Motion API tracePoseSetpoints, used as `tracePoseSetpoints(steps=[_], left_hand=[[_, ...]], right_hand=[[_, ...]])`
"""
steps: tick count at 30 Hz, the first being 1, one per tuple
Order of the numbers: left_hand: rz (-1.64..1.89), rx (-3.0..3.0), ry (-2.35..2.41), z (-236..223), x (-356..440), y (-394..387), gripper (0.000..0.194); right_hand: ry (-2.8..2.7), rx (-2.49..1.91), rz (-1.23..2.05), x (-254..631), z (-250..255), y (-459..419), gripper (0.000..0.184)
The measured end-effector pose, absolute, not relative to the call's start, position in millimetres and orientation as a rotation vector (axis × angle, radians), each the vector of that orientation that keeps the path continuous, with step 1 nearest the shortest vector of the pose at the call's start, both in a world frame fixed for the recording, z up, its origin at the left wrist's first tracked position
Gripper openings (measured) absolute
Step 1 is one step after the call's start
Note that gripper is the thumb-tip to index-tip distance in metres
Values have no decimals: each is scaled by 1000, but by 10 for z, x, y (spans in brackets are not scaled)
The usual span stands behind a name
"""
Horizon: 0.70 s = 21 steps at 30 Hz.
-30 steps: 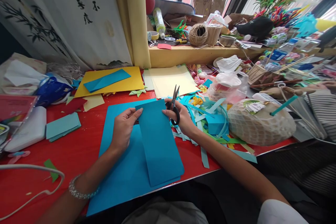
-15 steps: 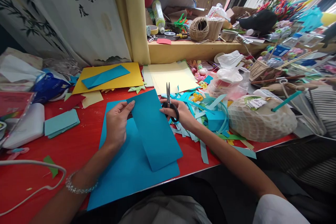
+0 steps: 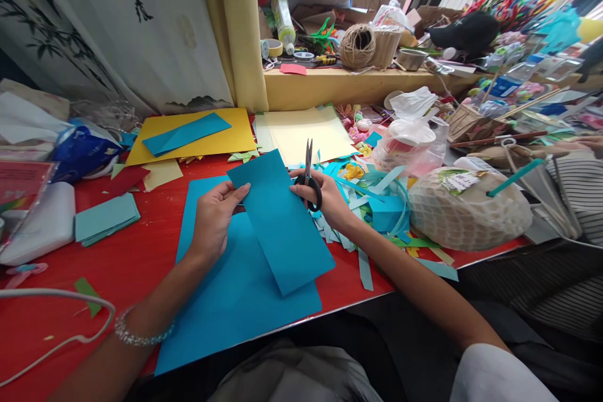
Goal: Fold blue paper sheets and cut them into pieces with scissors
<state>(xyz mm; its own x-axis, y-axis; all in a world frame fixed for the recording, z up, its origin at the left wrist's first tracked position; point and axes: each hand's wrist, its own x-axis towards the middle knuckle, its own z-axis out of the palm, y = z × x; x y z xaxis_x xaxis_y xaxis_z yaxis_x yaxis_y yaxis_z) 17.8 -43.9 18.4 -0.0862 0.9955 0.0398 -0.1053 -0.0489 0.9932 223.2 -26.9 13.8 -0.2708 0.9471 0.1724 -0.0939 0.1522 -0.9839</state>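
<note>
A long blue paper strip [image 3: 287, 232] is pinched at its upper left edge between the thumb and fingers of my left hand [image 3: 214, 213]. My right hand [image 3: 327, 198] holds black-handled scissors [image 3: 309, 179], their blades pointing up and away from me. The right fingertips are at the strip's right edge; whether they grip it I cannot tell. Beneath the strip lies a larger blue paper sheet [image 3: 211, 320] on the red table, reaching its front edge. Blue and pale paper scraps [image 3: 362, 201] lie heaped just right of my right hand.
Left of the sheet is a stack of pale blue paper [image 3: 107, 218]. Behind are yellow paper [image 3: 188, 122] with a blue piece on it and cream sheets [image 3: 306, 132]. A net-wrapped coconut [image 3: 471, 207] with a straw stands right. A white cable [image 3: 94, 338] crosses the left front.
Both hands have shifted slightly right with the blue strip, whose lower end has moved right and up. The scissors have risen a little, and the view has tilted slightly.
</note>
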Motion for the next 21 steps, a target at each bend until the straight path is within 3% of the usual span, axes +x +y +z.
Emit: tracePoseSetpoints(steps=[9, 16, 21], left_hand=[[1600, 980, 1194, 269, 137, -407, 12], [1263, 1074, 1136, 194, 169, -396, 35], [1194, 1103, 1196, 174, 162, -407, 34]], right_hand=[[-1515, -959, 1513, 2243, 173, -258, 35], [-1502, -983, 1391, 2267, 130, -241, 34], [-1504, -986, 1354, 2257, 139, -249, 33]])
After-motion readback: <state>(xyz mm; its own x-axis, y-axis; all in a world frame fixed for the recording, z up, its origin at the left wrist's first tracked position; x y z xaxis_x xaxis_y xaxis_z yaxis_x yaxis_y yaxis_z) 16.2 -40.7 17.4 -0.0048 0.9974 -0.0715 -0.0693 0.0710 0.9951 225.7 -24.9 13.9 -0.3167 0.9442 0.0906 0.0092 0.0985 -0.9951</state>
